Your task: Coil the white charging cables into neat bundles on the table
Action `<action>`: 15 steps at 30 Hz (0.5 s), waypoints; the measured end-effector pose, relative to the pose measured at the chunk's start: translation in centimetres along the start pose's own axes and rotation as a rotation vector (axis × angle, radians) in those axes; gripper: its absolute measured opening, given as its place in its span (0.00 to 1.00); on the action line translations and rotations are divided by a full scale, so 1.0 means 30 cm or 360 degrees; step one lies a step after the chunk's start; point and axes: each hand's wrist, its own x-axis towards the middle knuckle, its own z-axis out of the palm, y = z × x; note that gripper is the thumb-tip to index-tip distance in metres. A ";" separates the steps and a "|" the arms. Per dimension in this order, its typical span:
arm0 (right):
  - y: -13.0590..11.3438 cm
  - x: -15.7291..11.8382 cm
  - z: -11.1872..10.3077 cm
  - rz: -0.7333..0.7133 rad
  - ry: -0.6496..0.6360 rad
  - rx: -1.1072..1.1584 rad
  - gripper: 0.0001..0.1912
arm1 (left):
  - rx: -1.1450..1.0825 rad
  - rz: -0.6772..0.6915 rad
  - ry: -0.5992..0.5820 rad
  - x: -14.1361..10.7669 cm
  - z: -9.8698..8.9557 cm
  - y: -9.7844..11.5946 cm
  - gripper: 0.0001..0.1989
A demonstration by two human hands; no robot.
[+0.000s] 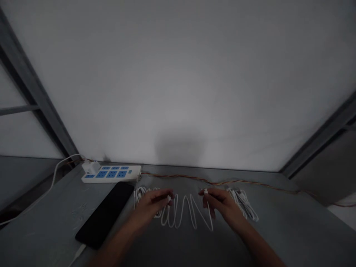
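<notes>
A white charging cable (194, 215) hangs in loose waves between my two hands, just over the grey tabletop. My left hand (155, 202) pinches one end of it, where a small white piece shows at the fingertips. The other end, with a white plug (205, 191), is gripped between the thumb and fingers of my right hand (218, 202). Behind my left hand lies a coiled white cable bundle (139, 193), partly covered by it. A second white cable bundle (244, 204) lies beside my right hand, on its outer side.
A black phone (105, 215) lies at left with a white cable plugged into its near end. Beyond it sits a white power strip (111, 180) with blue sockets and a white charger (91, 167). A twisted brown cord (194, 178) runs rightward along the wall.
</notes>
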 end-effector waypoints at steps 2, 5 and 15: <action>0.001 -0.001 -0.001 0.0014 -0.0044 -0.0021 0.22 | 0.0156 0.0037 -0.0066 0.001 -0.003 -0.002 0.23; 0.000 -0.005 0.001 0.0019 -0.0092 -0.0075 0.22 | 0.0352 0.0058 -0.0143 0.002 -0.002 -0.004 0.19; -0.041 -0.028 0.026 -0.0106 -0.0109 -0.0681 0.15 | 0.1174 0.0449 -0.0099 -0.054 0.021 0.034 0.09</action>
